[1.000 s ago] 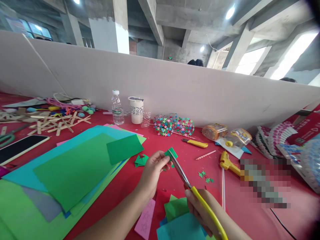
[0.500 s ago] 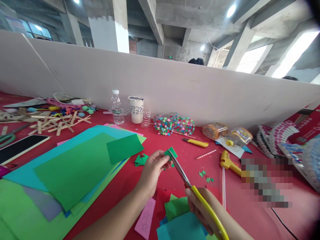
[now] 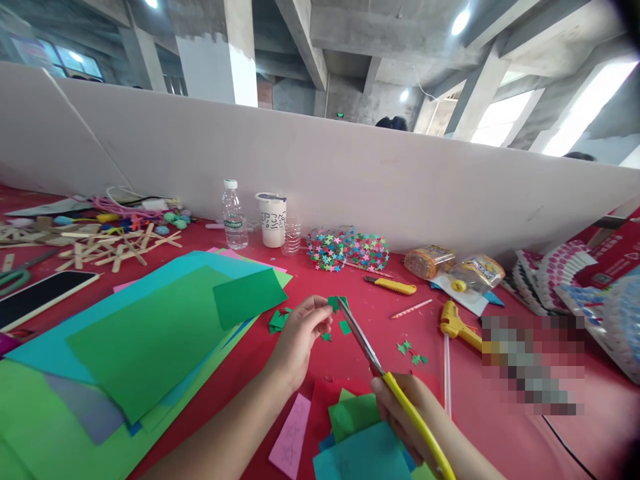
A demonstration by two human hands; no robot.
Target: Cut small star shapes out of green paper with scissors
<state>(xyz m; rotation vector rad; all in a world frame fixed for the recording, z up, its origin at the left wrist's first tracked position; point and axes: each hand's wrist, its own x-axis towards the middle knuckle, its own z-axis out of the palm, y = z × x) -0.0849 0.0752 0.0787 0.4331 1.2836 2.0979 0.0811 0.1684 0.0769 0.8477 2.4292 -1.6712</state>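
Observation:
My left hand (image 3: 304,337) pinches a small piece of green paper (image 3: 333,303) between thumb and fingers. In my right hand (image 3: 407,407) are scissors (image 3: 367,350) with yellow handles, their blade tips at the paper's right side. Under the blades a green paper square (image 3: 345,327) lies on the red table, with a small green star (image 3: 327,337) just left of it. More green stars (image 3: 406,347) are scattered to the right. A few green paper scraps (image 3: 277,323) sit left of my left hand, partly hidden by it.
Large coloured paper sheets (image 3: 150,347) spread over the left. Cut paper pieces (image 3: 363,453) and a pink strip with drawn stars (image 3: 290,437) lie near me. A yellow utility knife (image 3: 395,286), a glue gun (image 3: 457,327), a water bottle (image 3: 234,217) and a paper cup (image 3: 273,220) stand or lie farther back.
The green paper in my left hand is smaller and turned. A green square now shows on the table beneath the blades. Both hands stay nearly in place.

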